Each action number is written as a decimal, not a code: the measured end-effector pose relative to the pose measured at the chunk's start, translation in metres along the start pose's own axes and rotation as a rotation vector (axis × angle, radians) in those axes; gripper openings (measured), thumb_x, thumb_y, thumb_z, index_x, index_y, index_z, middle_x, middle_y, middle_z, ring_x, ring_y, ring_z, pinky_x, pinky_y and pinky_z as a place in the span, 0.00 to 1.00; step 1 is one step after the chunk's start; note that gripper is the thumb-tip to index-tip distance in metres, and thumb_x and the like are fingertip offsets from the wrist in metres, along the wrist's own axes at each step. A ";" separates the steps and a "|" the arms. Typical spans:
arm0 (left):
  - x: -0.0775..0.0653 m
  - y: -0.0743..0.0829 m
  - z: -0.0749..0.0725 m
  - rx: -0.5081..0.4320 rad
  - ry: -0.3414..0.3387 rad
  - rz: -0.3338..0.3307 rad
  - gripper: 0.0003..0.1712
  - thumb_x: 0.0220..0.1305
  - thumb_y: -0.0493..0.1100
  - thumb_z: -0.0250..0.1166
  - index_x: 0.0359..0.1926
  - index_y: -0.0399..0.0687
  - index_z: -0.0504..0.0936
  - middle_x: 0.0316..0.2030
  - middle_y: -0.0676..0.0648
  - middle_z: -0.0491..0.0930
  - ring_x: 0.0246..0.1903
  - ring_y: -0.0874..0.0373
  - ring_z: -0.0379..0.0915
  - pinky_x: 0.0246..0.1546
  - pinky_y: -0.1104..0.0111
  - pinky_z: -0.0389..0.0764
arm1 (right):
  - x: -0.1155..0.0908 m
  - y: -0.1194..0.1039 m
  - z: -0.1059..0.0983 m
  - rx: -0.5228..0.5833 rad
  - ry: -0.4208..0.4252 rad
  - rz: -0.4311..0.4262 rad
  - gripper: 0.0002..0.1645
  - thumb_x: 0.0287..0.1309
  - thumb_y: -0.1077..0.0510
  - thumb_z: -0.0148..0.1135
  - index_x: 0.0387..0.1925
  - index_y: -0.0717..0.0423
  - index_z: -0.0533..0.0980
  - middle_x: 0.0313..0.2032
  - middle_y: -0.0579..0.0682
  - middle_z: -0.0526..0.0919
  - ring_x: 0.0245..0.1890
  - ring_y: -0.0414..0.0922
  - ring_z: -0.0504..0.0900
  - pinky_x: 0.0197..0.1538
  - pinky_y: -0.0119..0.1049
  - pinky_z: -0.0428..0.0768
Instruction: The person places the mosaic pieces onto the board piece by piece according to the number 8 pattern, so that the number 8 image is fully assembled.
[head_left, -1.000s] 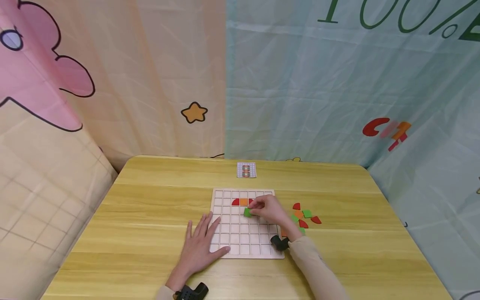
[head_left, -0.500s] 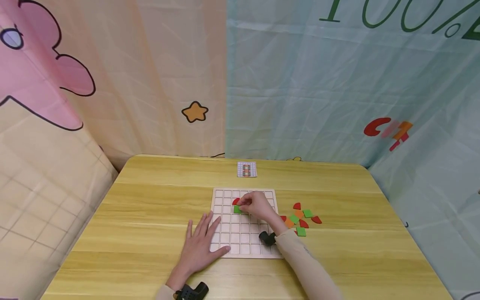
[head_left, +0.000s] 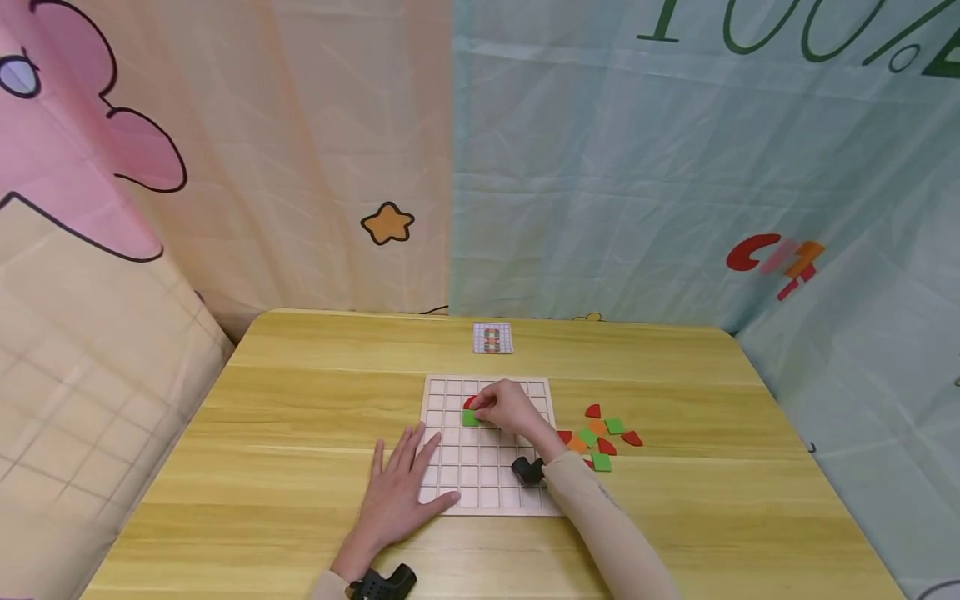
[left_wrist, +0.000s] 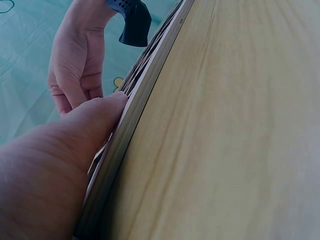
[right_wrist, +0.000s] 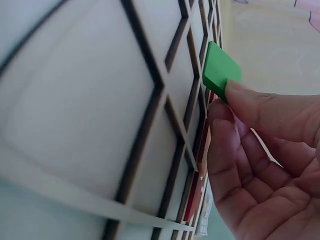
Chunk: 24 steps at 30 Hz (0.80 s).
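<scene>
Seen from the head, a person's two bare hands work at a pale, square-gridded board (head_left: 468,477) on a wooden surface (head_left: 300,392). The right hand (head_left: 508,408) is over the board's upper part, its grip closed to a narrow pinch on one green tile (head_left: 470,418). The tile sits just on the near side of one red piece (head_left: 469,402) in the grid. The left hand (head_left: 395,492) lies with fingers spread and straight, across the board's left edge and the surface beside it.

The right wrist view shows what the head view hides: thumb and fingertips hold the tile by one corner, most of it jutting out, tilted. Whether it touches the board, I cannot tell. More red edges line the cells behind the fingers, too covered to count. Only the left wrist view shows the board's thin side, with the left thumb resting against it.

To the right of the board lie ten loose pieces that can be seen: five red pieces (head_left: 632,438), three green pieces (head_left: 615,426) and two orange pieces (head_left: 597,427). One small patterned card (head_left: 492,338) lies beyond the board.
</scene>
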<state>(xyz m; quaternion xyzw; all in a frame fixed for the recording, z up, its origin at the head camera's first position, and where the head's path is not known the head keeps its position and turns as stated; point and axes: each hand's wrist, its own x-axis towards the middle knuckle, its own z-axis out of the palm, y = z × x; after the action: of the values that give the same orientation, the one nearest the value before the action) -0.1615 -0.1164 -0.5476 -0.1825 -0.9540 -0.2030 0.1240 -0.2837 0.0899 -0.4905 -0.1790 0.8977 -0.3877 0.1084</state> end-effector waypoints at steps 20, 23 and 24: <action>-0.001 0.002 -0.001 -0.003 -0.015 -0.013 0.52 0.54 0.74 0.58 0.71 0.51 0.60 0.71 0.42 0.51 0.70 0.46 0.43 0.65 0.42 0.33 | 0.001 -0.013 0.006 -0.133 0.053 0.089 0.06 0.49 0.61 0.72 0.20 0.53 0.84 0.22 0.41 0.79 0.27 0.40 0.74 0.34 0.34 0.76; -0.001 0.001 -0.001 0.006 -0.015 -0.010 0.51 0.54 0.74 0.57 0.71 0.51 0.60 0.71 0.42 0.51 0.70 0.46 0.43 0.65 0.42 0.34 | -0.002 -0.015 0.005 -0.127 0.052 0.089 0.06 0.49 0.61 0.72 0.20 0.53 0.83 0.20 0.42 0.78 0.25 0.41 0.73 0.32 0.34 0.75; -0.001 0.001 -0.001 0.005 -0.014 -0.011 0.51 0.54 0.74 0.57 0.71 0.51 0.60 0.71 0.42 0.51 0.70 0.46 0.43 0.65 0.42 0.34 | -0.003 -0.015 0.005 -0.130 0.049 0.088 0.06 0.49 0.61 0.72 0.21 0.53 0.83 0.20 0.42 0.78 0.25 0.41 0.73 0.31 0.34 0.74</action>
<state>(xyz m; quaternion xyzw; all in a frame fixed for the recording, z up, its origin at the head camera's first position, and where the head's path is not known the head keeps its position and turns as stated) -0.1600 -0.1162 -0.5467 -0.1786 -0.9564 -0.1998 0.1165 -0.2757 0.0782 -0.4826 -0.1365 0.9304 -0.3276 0.0917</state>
